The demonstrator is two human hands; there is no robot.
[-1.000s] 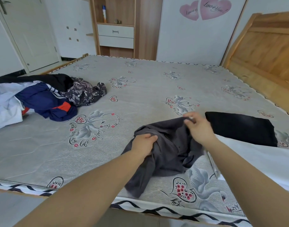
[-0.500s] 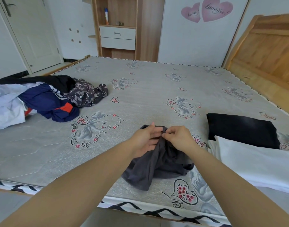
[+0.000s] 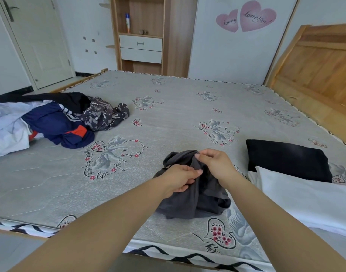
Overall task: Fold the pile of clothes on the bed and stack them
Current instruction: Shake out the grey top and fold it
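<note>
Clothes pile point(image 3: 50, 120) cut off by the left edge, white folded item point(image 3: 305, 195) by the right edge; extent of both unknown. Grey garment point(image 3: 197, 199) is bunched and partly covered by left hand point(image 3: 180, 178) and right hand point(image 3: 215, 163), so type unclear. Small items on the shelf point(image 3: 142, 32) too small to identify.

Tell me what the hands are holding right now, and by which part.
Both hold the dark grey garment. The left hand pinches a fold near its middle; the right hand pinches its upper edge. Which part of the garment that is cannot be told.
</note>
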